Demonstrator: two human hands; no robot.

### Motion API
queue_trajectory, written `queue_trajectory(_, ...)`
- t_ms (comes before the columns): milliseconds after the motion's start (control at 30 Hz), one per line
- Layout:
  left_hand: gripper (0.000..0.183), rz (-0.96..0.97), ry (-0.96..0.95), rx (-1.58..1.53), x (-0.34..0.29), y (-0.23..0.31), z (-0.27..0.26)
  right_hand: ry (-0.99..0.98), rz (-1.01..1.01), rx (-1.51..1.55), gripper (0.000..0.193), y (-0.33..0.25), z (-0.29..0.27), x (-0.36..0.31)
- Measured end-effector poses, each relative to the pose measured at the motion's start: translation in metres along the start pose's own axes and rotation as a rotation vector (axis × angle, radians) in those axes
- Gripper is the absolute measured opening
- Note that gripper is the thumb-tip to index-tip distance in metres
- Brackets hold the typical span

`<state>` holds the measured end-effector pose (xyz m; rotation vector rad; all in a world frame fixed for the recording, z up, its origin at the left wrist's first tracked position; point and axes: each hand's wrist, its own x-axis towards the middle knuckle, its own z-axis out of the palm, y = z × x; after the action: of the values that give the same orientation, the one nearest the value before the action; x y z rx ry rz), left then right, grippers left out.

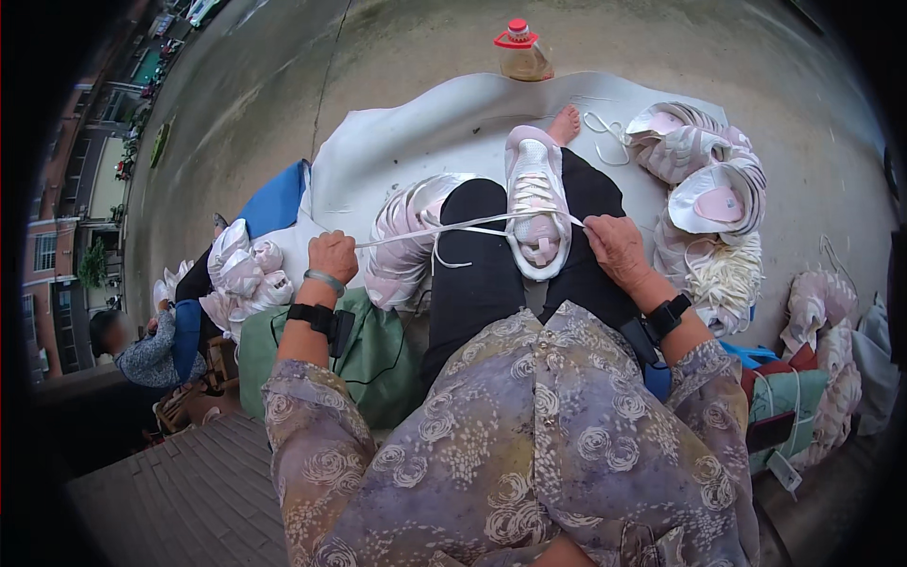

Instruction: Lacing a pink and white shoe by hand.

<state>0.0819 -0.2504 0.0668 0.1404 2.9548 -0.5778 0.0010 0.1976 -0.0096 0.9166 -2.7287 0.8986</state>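
A white and pale pink sneaker [536, 203] rests between my thighs, toe pointing away and its opening toward me. White shoelace [425, 231] runs through its eyelets and stretches out to both sides. My left hand [333, 258], closed, pinches one lace end well to the left of the shoe. Close to the shoe's right side, my right hand [616, 251] is closed on the other end of the lace. A loose loop of lace hangs over my left thigh.
Stacked pink and white shoe uppers [402, 236] lie by my left leg; more uppers [713, 194] and a bundle of laces [726, 283] are at right. A white sheet [397, 142] covers the ground. Beyond stands a red-capped jug [524, 57]. Another person [161, 345] sits far left.
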Motion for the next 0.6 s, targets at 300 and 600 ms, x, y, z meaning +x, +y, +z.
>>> queue_trajectory(300, 0.013, -0.075, 0.076, -0.253, -0.033, -0.005, 0.008, -0.414, 0.597, 0.691, 0.019, 0.010, -0.088, -0.049)
queue_trajectory(600, 0.009, -0.128, 0.301, -0.344, -0.035, -0.011, 0.004, -0.759, 1.181, 1.209, 0.032, 0.023, -0.068, -0.056)
